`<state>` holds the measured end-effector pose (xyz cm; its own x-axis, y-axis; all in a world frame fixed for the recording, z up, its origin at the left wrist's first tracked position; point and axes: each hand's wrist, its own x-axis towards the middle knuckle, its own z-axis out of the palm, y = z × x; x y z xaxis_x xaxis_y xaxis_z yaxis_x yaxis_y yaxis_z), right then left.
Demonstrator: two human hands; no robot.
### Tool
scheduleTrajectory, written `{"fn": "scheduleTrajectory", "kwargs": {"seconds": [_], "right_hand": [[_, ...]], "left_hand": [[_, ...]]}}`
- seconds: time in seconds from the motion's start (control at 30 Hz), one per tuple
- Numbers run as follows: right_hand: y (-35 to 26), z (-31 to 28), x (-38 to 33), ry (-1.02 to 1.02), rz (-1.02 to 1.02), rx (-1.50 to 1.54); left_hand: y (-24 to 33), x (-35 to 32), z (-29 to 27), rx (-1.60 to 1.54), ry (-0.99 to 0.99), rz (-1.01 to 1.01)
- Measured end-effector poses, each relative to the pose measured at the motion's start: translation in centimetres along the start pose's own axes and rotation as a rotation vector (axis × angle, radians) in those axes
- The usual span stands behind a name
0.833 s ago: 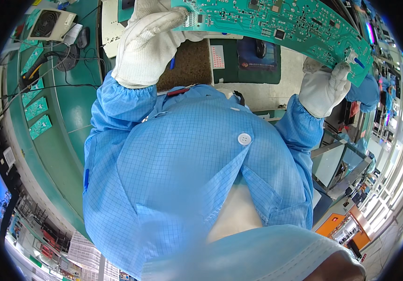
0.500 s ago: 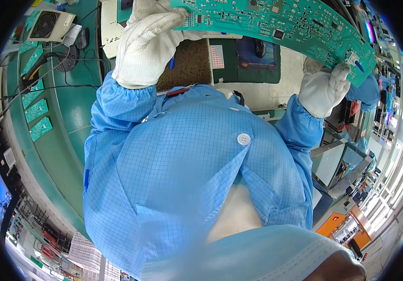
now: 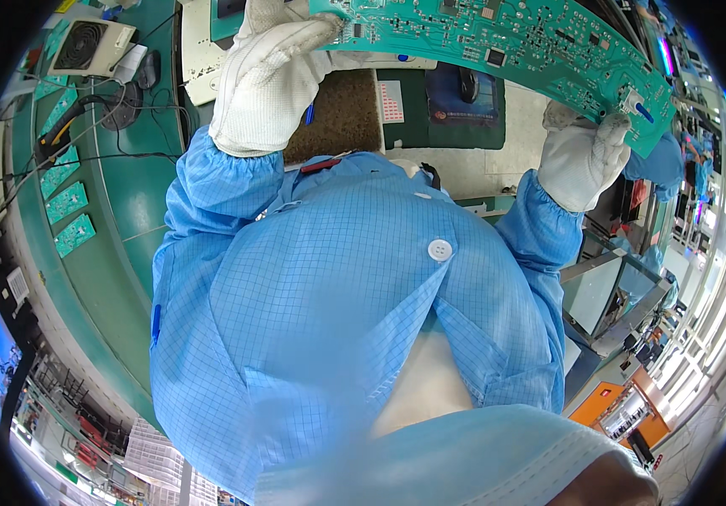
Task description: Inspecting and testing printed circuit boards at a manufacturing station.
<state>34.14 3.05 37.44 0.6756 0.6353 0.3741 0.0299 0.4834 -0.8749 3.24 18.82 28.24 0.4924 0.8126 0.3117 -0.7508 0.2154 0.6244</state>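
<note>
— Green counter (image 3: 126,211) curves along the left, under a grey fan box (image 3: 91,46) and three small green boards (image 3: 66,202) lying in a row. What is in the hands?

— A long green circuit board (image 3: 506,38), held up in the air in front of the chest, above a brown mat (image 3: 337,118) and a dark pad (image 3: 464,97). Its top edge is cut off by the frame, so its full width cannot be seen.

— How is the grip on it?

— Left hand (image 3: 274,72), in a white glove, closes over the board's left end; the fingertips run out of the picture, so how they wrap is hard to tell. Right hand (image 3: 586,156), also gloved, pinches the right end near a small white part, with the thumb on the near face and the other fingers hidden behind the board.

— Anything else hard to read?

— Blue sleeves and the coat (image 3: 354,320) block most of the lower counter. A black mouse (image 3: 468,84) sits on the pad, partly under the board. To the right, the room blurs into bright windows and an orange box (image 3: 624,409).
</note>
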Motion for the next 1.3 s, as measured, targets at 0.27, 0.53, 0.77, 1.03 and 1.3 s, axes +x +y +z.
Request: {"fn": "scheduleTrajectory", "kwargs": {"seconds": [0.27,0.53,0.77,1.03,1.3], "right_hand": [[-0.6,0.7,-0.1,-0.058,0.015,-0.08],[0.3,-0.8,0.5,0.053,-0.054,-0.486],[4.1,-3.3,0.8,-0.169,0.021,-0.028],[10.2,3.9,-4.9,-0.573,0.717,-0.46],[16.4,4.0,-9.2,-1.388,0.878,-0.42]], "left_hand": [[0.1,-0.2,-0.6,0.057,0.017,-0.007],[0.5,-0.2,0.0,-0.01,-0.009,-0.037],[-2.1,-0.2,1.5,0.385,0.174,0.003],[-5.8,-14.3,-1.1,0.628,0.786,-0.35],[-16.0,-30.5,2.0,1.479,1.114,-0.236]]}}
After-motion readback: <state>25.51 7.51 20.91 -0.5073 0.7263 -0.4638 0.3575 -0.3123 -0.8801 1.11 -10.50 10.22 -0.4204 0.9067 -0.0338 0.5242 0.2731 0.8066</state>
